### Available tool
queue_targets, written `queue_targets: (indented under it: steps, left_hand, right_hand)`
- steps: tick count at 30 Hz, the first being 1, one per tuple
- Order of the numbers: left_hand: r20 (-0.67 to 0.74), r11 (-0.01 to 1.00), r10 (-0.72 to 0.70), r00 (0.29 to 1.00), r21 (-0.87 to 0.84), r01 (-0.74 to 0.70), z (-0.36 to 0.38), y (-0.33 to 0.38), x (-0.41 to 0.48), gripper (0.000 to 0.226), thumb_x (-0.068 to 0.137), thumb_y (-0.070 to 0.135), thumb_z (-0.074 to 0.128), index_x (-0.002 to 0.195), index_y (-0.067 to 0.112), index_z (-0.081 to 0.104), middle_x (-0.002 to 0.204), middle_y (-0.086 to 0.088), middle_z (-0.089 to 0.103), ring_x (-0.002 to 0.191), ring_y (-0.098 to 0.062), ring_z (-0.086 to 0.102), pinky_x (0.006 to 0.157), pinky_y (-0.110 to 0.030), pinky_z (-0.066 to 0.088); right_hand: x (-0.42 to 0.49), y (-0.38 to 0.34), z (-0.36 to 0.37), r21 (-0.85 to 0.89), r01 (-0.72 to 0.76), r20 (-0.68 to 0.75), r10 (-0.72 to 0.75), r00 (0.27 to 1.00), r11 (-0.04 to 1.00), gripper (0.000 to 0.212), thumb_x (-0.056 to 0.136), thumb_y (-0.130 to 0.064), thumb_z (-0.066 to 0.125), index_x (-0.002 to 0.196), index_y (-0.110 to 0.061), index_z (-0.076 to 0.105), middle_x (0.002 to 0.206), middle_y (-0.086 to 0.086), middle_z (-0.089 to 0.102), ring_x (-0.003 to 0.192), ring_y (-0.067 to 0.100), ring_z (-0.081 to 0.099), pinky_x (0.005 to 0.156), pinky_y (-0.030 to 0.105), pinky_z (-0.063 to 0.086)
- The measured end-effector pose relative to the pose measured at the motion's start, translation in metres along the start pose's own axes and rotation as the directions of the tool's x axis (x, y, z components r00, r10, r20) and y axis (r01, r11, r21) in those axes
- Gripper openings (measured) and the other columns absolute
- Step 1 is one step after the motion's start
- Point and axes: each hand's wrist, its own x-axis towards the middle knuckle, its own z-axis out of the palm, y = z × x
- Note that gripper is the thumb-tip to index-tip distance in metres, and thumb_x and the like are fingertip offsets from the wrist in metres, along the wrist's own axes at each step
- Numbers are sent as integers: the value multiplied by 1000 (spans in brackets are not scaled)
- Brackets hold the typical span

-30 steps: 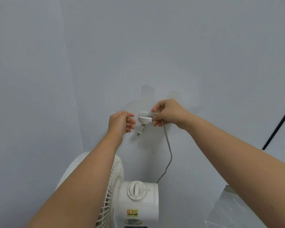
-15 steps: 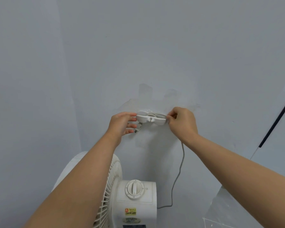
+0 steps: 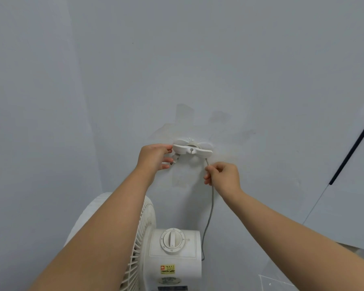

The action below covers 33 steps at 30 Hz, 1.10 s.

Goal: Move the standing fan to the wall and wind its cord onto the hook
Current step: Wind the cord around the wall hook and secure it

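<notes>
The right hand pinches the thin grey cord just below the hook; the left hand curls loosely around the plug at the hook's left wing. The fan, matte white plastic with a ribbed grille, already stands against the smooth wall. Winding looks barely begun, with slack hanging.

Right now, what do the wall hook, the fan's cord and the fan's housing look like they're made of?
The wall hook looks like moulded white plastic, smooth and matt, with rounded wings. The cord seems rubber or PVC sheathed, grey and dull, hanging in a soft curve below the right hand. The fan's housing looks like off-white hard plastic, slightly yellowed, with a moulded control knob.
</notes>
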Motion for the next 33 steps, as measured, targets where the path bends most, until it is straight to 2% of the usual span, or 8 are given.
queue_targets:
  steps: [3, 7, 15, 20, 26, 28, 30, 33]
  left_hand:
    - [-28, 999, -14, 1000, 43, 15, 1, -1, 3, 25, 88, 2, 50, 107, 1, 66, 90, -7, 63, 59, -16, 57, 54, -23, 48]
    - [-59, 993, -20, 998, 112, 27, -1, -6, 8, 25, 88, 1, 47, 104, 4, 67, 87, -7, 62, 58, -16, 56, 52, -23, 46]
    - [113, 955, -35, 993, 296, -1, 1, -12, 5, 14, 85, 5, 59, 94, 14, 64, 78, -2, 62, 64, -14, 58, 57, -25, 47]
    - [187, 949, -79, 979, 316, 16, -1, -14, 6, 18, 85, 5, 60, 102, 12, 63, 86, -2, 65, 66, -13, 60, 60, -25, 50]
    - [185, 941, -93, 978, 337, 26, -1, -16, 10, 23, 88, 3, 57, 109, 5, 64, 96, -11, 68, 62, -12, 60, 56, -21, 49]
    - [169, 943, -100, 980, 331, 39, 0, -17, 12, 22, 88, 3, 57, 109, 4, 64, 94, -10, 68, 62, -12, 61, 55, -20, 49]
    - [161, 944, -122, 979, 325, 65, 1, -18, 13, 21, 88, 2, 56, 108, 4, 63, 88, -8, 68, 63, -12, 61, 53, -19, 49]
    - [171, 932, -209, 963, 333, 143, 2, -20, 12, 15, 90, 1, 51, 103, 7, 57, 80, -5, 65, 66, -13, 63, 54, -20, 51]
  right_hand:
    - [-5, 8, 5, 70, -60, 23, 59, 998, 996, 29, 93, -4, 51, 66, -5, 62, 56, 6, 59, 46, 14, 55, 54, 24, 45]
    - [-13, 15, 11, 176, -164, 88, 150, 985, 971, 33, 95, -13, 52, 64, -5, 62, 53, 7, 55, 41, 14, 52, 51, 25, 42]
    - [-13, 22, 17, 189, -242, 170, 211, 963, 952, 35, 98, -6, 42, 70, -8, 62, 60, 8, 54, 50, 17, 49, 55, 26, 41]
    - [-17, 33, 21, 209, -415, 289, 350, 891, 885, 36, 96, -25, 51, 67, -6, 61, 54, 5, 49, 49, 17, 45, 55, 27, 43]
    - [-19, 43, 33, 242, -433, 341, 342, 876, 868, 30, 99, -5, 39, 81, -6, 63, 64, 7, 49, 55, 15, 45, 56, 24, 39]
    - [-21, 45, 35, 191, -498, 369, 408, 835, 846, 28, 99, -16, 46, 78, -5, 62, 62, 7, 50, 53, 15, 45, 52, 23, 38]
    - [-24, 50, 38, 98, -561, 382, 490, 784, 822, 38, 95, -33, 52, 69, -6, 60, 59, 5, 50, 49, 14, 42, 48, 23, 35]
    - [-24, 58, 46, 129, -597, 424, 500, 755, 792, 37, 97, -31, 49, 72, -6, 60, 57, 4, 45, 48, 13, 37, 45, 22, 29]
